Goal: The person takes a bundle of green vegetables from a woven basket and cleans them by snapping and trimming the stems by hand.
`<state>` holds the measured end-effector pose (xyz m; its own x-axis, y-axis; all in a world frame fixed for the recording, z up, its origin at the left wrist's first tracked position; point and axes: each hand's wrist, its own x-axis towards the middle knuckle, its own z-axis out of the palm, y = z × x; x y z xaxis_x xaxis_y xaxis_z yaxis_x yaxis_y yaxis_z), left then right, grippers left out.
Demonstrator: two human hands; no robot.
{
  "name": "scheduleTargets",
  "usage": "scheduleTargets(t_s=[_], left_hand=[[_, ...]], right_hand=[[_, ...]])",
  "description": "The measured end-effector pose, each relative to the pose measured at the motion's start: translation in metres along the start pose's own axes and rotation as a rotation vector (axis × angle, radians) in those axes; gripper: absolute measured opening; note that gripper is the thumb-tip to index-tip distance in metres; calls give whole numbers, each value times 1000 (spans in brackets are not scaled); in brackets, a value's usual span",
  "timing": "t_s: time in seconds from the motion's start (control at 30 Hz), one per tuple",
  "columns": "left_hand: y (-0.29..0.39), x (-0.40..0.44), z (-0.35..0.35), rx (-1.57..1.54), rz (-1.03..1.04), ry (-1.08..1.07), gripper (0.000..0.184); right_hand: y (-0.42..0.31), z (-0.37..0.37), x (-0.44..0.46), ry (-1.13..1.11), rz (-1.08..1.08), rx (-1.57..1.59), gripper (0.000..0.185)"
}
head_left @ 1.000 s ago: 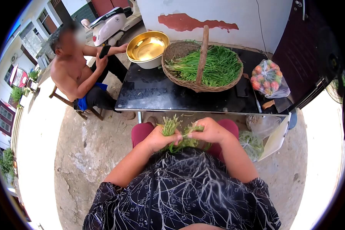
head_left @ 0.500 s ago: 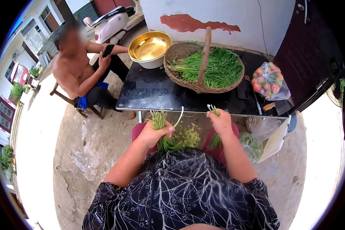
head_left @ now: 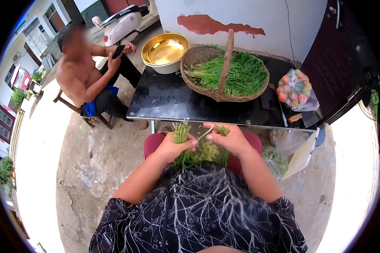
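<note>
My left hand (head_left: 169, 147) is closed around a thick bunch of chives (head_left: 181, 133), cut ends up, with the green leaves hanging below the fist. One pale stalk (head_left: 205, 134) slants from it toward my right hand (head_left: 234, 142). That hand grips a smaller bunch of chives (head_left: 222, 130), its thumb and index finger close to the slanting stalk; whether they pinch it I cannot tell. Both hands are over my lap, just in front of the table edge. On the table (head_left: 156, 101), a wicker basket (head_left: 217, 96) with a wooden handle holds a heap of chives (head_left: 245, 76).
A gold-coloured basin (head_left: 164, 49) stands left of the basket. Rightward lie a bag of red fruit (head_left: 294, 87) and a cleaver (head_left: 310, 119). A seated person (head_left: 82, 74) at left holds a phone (head_left: 118, 51). Plastic bags (head_left: 276, 162) are below the table's right side.
My right hand has moved left, toward the stalk beside my left hand, with its bunch still held. The seated person's far hand has drawn back from the basin.
</note>
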<state>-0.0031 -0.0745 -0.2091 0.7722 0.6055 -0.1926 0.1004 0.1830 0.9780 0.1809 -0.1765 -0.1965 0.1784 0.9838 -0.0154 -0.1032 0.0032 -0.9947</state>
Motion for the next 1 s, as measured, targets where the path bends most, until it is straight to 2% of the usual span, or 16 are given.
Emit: scheduleTargets(t_s=[0.17,0.23,0.27,0.3,0.5,0.63,0.7,0.83,0.9,0.93,0.97,1.0], left_hand=[[11,-5,2,51,-69,-81,17],[12,-6,0,58,-89,-108,18],[13,-7,-1,38,-108,-110,17],[13,-8,-1,19,-126,-113,17],[10,-4,-20,107,-160,-213,21],[1,-2,-31,100,-165,-181,20],[-1,-1,-30,10,-131,-68,15],[-6,8,-37,32,-110,-6,11],[-9,14,-35,-132,-106,204,7],[-13,18,-39,-183,-73,244,7],[-18,24,-44,-202,-86,376,13],[-23,25,-48,-204,-85,381,13]], right_hand=[[0,2,-1,22,-56,32,23],[-2,-11,-2,176,-11,318,26],[-2,-15,1,302,-64,340,28],[-4,-22,0,337,-96,393,30],[-14,-54,-5,651,-236,476,32],[-17,-73,-10,732,-286,511,33],[-17,-75,-11,771,-312,494,34],[-19,-68,-13,779,-345,475,35],[-17,-61,-14,745,-445,393,35],[-16,-56,-15,687,-535,347,35],[-15,-51,-18,630,-627,302,35],[-16,-50,-16,624,-626,302,35]])
